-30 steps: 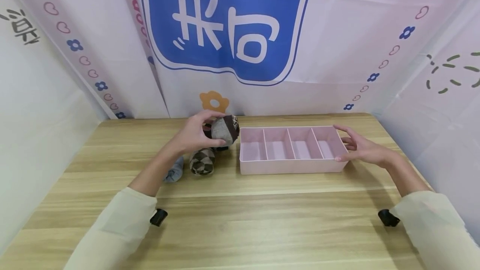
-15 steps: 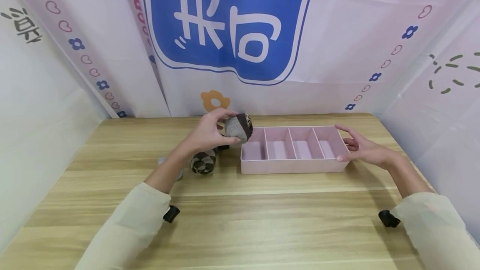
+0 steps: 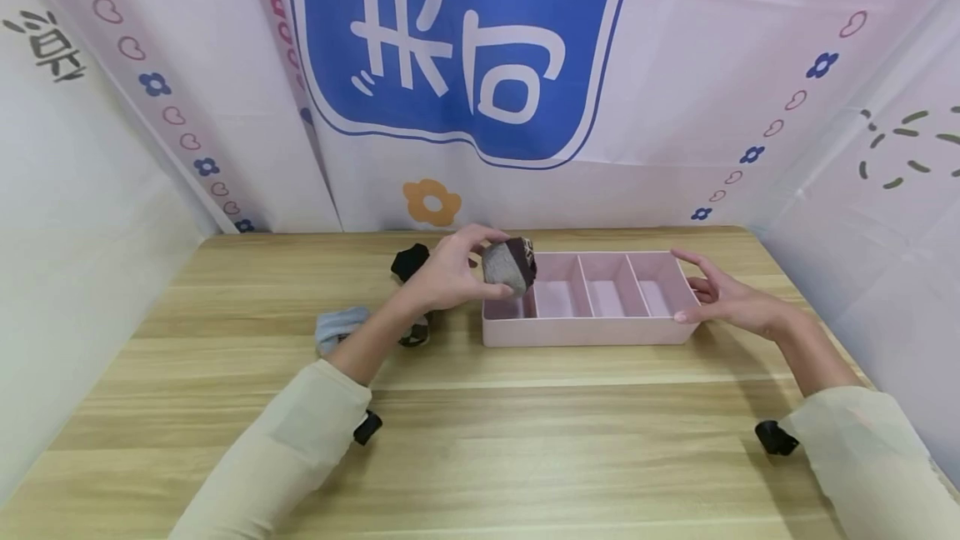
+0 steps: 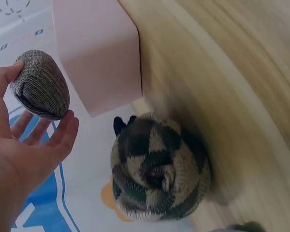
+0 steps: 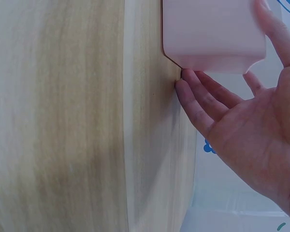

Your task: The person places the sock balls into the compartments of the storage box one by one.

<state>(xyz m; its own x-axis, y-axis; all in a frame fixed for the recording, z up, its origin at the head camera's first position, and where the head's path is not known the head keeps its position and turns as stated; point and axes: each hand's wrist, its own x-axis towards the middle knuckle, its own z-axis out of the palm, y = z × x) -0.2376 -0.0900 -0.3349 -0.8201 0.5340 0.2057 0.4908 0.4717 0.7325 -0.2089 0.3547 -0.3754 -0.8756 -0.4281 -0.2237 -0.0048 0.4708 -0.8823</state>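
My left hand (image 3: 447, 273) pinches a rolled sock (image 3: 502, 268), grey with a dark brown lettered part, between thumb and fingers. It is over the leftmost compartment of a pink divided box (image 3: 592, 332). In the left wrist view the sock (image 4: 42, 86) shows its ribbed grey side, beside the box's end wall. At the box's right end my right hand (image 3: 727, 297) grips it, thumb at the front corner and index finger at the back one. The right wrist view has the other fingers (image 5: 203, 99) against the end wall, low near the table.
Left of the box lie a checked brown rolled sock (image 4: 159, 169), a black bundle (image 3: 410, 261) and a light blue-grey rolled sock (image 3: 339, 327), partly behind the left forearm. The wooden table (image 3: 525, 440) ends at a printed cloth backdrop (image 3: 622, 198).
My left hand has carried the grey sock rightward, from beside the box to over its leftmost compartment. The black bundle and blue-grey sock show more now. My right hand keeps its place.
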